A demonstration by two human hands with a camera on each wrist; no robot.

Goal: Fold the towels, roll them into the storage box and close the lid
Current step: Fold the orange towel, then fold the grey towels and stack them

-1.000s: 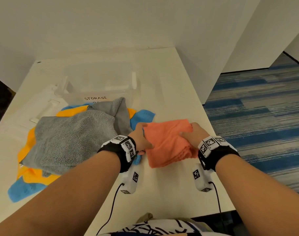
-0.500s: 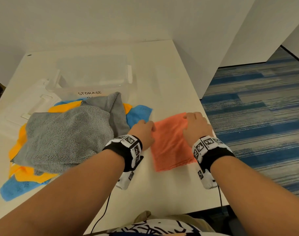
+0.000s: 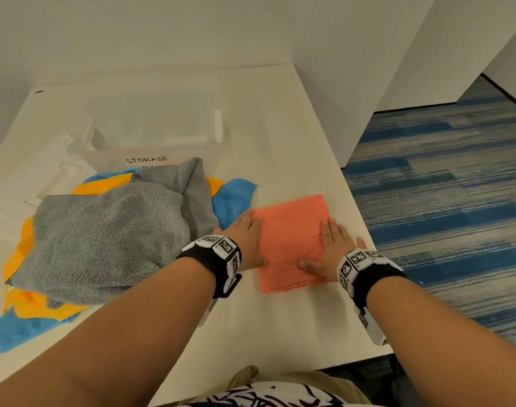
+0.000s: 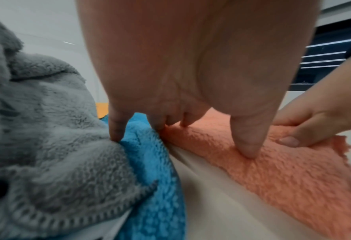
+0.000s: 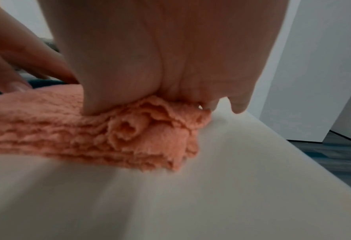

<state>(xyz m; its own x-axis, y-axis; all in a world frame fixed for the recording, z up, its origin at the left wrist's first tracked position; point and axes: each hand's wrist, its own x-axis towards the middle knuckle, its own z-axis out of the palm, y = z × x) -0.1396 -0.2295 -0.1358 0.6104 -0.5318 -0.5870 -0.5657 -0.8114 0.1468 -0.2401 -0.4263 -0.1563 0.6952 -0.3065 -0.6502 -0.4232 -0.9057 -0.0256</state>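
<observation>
Right now my white table point(image 3: 280, 118) carries everything: the clear storage box point(image 3: 151, 133) stands open at the far side, its lid point(image 3: 30, 183) lying just left of it, and in front of it sprawls the loose pile with the grey towel point(image 3: 104, 239) on top of the yellow towel point(image 3: 42, 306) and the blue towel point(image 3: 233, 198). Just right of that pile lies the folded orange towel point(image 3: 292, 239), a thick flat pad whose long axis runs away from me toward the wall. My left hand point(image 3: 248, 239) presses flat on its left edge, fingers straight and thumb out; my right hand point(image 3: 330, 248) does the same on its right edge. Neither hand grips anything. The near short edge sits closest to both thumbs, so I judge the roll should start there and travel away from me, toward the box.
</observation>
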